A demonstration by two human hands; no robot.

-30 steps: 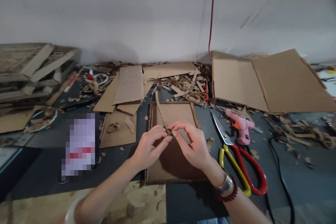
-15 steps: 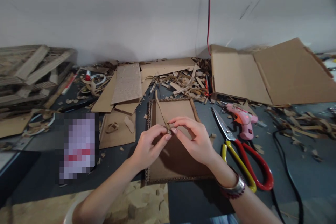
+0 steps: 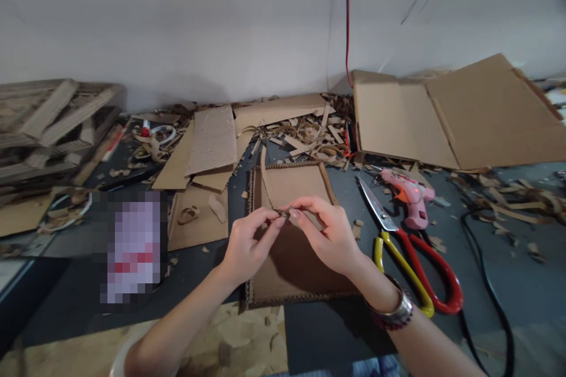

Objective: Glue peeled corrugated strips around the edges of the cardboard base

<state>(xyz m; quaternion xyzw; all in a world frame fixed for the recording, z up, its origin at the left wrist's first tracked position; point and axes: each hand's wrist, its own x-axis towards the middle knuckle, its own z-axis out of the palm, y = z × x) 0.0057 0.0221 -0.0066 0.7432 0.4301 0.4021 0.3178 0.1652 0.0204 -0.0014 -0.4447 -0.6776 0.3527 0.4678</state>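
A narrow cardboard strip (image 3: 266, 182) is pinched between the fingertips of both hands, its free end rising away toward the back. My left hand (image 3: 252, 244) is closed on it from the left, thumb against forefinger. From the right, my right hand (image 3: 325, 232) grips the strip's near end, close to the left fingertips. The bit between the fingers is small and partly hidden. Below both hands lies a shallow cardboard tray (image 3: 300, 285), a flat panel with corrugated strips standing along its edges. Scissors (image 3: 395, 235) with one yellow and one red handle lie open to its right.
A pink glue gun (image 3: 411, 194) lies beyond the scissors, with a black cable (image 3: 486, 283) at right. Cardboard scraps (image 3: 305, 132) heap along the wall. A folded cardboard sheet (image 3: 495, 112) stands at back right; stacked cardboard pieces (image 3: 57, 118) sit at left, near a blurred-out purple item (image 3: 135, 247).
The fingertips of both hands have come slightly closer and turned the pinched end of the strip a little. The strip's upper end has shifted slightly. The camera view has moved a little.
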